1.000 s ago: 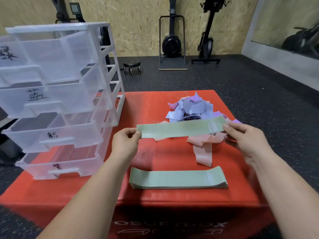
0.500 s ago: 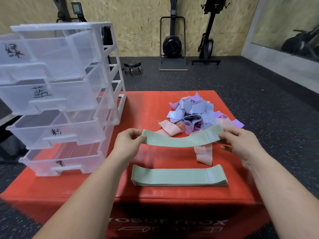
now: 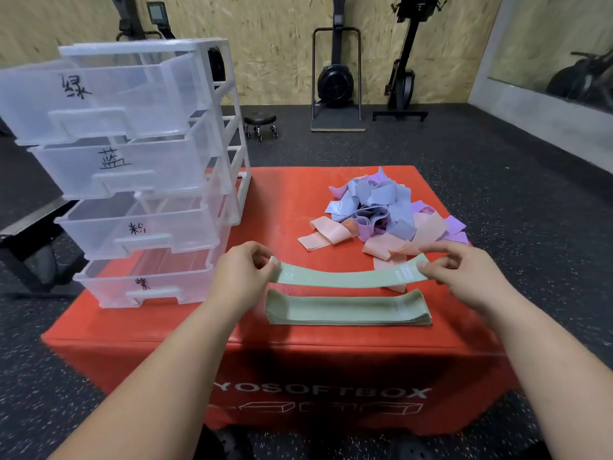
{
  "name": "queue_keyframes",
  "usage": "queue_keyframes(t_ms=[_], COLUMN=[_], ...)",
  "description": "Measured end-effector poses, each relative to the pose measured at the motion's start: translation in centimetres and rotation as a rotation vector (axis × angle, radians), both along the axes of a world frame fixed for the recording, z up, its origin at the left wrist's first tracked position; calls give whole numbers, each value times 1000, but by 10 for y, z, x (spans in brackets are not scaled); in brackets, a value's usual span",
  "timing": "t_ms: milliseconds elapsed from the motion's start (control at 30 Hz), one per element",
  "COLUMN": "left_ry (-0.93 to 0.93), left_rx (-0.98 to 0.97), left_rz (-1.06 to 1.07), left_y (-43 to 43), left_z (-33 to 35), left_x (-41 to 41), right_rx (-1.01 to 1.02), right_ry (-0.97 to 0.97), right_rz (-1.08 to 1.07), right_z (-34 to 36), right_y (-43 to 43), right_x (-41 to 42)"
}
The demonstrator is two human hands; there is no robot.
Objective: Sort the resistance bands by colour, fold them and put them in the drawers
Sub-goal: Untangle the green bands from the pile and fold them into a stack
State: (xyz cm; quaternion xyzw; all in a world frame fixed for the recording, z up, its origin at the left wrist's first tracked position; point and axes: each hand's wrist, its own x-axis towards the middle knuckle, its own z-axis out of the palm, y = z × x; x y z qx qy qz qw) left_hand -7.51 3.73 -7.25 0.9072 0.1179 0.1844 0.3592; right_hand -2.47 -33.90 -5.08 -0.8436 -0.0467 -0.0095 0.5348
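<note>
Both left hand and right hand pinch green band (lowered since, sagging).

Green bands, pink, blue and lilac heap, red box, clear drawers, apparently white-flecked dark floor.

Drawer fronts, handwritten in black, as I read them: top drawer, 绿; second drawer, 蓝; third drawer, 粉; bottom drawer, 紫. The band bears "30" near its left end. I cannot read the white print at its right end. Box front: "YOSOFTBOX" in pale capitals.
</note>
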Motion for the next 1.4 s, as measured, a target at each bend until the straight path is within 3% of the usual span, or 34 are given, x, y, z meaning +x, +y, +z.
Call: queue_keyframes(t_ms=[167, 300, 500, 667, 833, 1000, 1133, 1400], left_ry=[16, 56, 119, 85, 90, 190, 211, 205], left_rx=[294, 411, 337, 229, 296, 381, 497, 455], left_rz=[-18, -12, -20, -21, -44, -483, -508, -537], left_y=[-4, -9, -14, -15, -13, 0, 4, 8], left_z=[-6, -7, -24, -27, -33, -30, -30, -28], left_x=[-14, -19, -24, -23, -24, -25, -21, -14], right_rx=[-314, -478, -758, -753, -727, -838, -864, -836], right_ry=[-110, -206, -227, -207, -230, -148, -143, -156], right_rz=[-23, -31, 5, -2, 121, 458, 425, 407], right_z=[-15, -22, -48, -54, -49, -41, -43, -42], right_y=[3, 8, 11, 7, 4, -8, -11, -16], right_x=[-8, -15, -14, -12, -11, -6, 0, 10])
